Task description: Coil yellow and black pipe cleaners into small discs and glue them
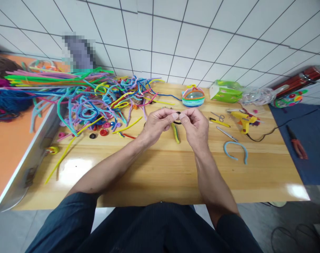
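Over the middle of the wooden table, my left hand [160, 123] and my right hand [194, 126] meet at the fingertips. Both pinch a thin black pipe cleaner [178, 123], bent in a curve, with a small dark coil at its top between the thumbs. Just below the fingers a green and yellow twisted piece [175, 133] lies on the wood. Behind my right hand stands a round clear object wrapped in coloured pipe cleaners [193, 97].
Tangled pipe cleaners [91, 105] cover the table's back left. Rightward lie scissors [220, 117], a yellow cutter [220, 122], a silver pen-like tool [227, 134], a blue curved pipe cleaner [235, 144] and a corded yellow glue gun [245, 121]. A green package [225, 91] stands behind.
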`<state>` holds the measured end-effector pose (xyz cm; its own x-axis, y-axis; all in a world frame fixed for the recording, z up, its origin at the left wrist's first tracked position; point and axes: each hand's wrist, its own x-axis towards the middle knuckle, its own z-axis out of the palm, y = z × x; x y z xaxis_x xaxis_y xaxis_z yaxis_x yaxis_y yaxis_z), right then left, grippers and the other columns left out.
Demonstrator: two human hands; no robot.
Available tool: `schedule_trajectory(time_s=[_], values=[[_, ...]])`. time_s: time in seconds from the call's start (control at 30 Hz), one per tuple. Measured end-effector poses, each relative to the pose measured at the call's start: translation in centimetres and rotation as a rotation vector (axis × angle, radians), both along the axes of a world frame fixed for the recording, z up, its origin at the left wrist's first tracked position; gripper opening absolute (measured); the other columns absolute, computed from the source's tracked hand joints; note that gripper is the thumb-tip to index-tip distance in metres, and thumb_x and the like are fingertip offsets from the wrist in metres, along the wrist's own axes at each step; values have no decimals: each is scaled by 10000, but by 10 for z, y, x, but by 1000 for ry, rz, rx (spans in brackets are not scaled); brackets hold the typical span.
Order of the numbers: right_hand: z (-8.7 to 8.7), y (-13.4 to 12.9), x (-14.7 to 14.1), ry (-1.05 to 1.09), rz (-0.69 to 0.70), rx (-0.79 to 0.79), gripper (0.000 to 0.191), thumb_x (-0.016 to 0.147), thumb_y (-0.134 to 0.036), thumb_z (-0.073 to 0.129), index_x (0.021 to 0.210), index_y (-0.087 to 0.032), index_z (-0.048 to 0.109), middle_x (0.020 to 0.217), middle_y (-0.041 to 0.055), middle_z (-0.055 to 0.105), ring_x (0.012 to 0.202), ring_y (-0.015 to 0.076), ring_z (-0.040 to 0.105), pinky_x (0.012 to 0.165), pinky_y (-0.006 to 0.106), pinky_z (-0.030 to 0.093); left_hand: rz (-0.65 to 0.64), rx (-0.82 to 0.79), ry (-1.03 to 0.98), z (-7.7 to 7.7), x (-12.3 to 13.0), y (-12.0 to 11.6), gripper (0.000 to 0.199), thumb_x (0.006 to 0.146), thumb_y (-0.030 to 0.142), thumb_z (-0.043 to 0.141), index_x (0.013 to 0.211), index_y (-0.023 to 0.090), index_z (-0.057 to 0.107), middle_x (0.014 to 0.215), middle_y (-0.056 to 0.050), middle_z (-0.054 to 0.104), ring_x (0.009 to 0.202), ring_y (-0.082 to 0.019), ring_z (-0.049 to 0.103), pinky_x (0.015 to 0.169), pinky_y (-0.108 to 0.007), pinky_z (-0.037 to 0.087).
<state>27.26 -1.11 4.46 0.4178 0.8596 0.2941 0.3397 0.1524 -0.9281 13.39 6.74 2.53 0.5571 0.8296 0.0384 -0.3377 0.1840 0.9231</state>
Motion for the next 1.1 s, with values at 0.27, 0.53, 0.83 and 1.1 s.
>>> schedule_trajectory(time_s=[0.27,0.53,0.83,1.1], values=[[7,-3,9,-300,57,-30,97,921,-255,677,827,-238,663,785,-16,685,703,144,580,680,310,458,-7,638,249,6,-17,25,182,911,354,804,859,181,784,779,-11,734,707,-140,595,678,-267,439],[4,0,4,31,93,-38,193,927,-412,765,894,-229,712,757,-38,697,630,113,569,636,283,481,25,256,64,6,-8,10,403,817,529,902,836,170,722,756,1,676,634,-103,507,609,-250,399],[-3,2,-5,-29,-25,22,155,945,-376,713,889,-238,673,759,-34,689,612,110,551,597,273,462,-15,-184,-123,3,5,-10,497,699,562,990,862,196,696,633,76,541,489,-51,358,475,-219,281],[3,-2,9,-549,-28,107,99,926,-207,628,838,-252,621,789,-11,679,681,150,584,690,319,501,38,700,188,1,-12,20,99,946,287,774,927,191,785,909,-41,777,847,-170,674,807,-302,509]])
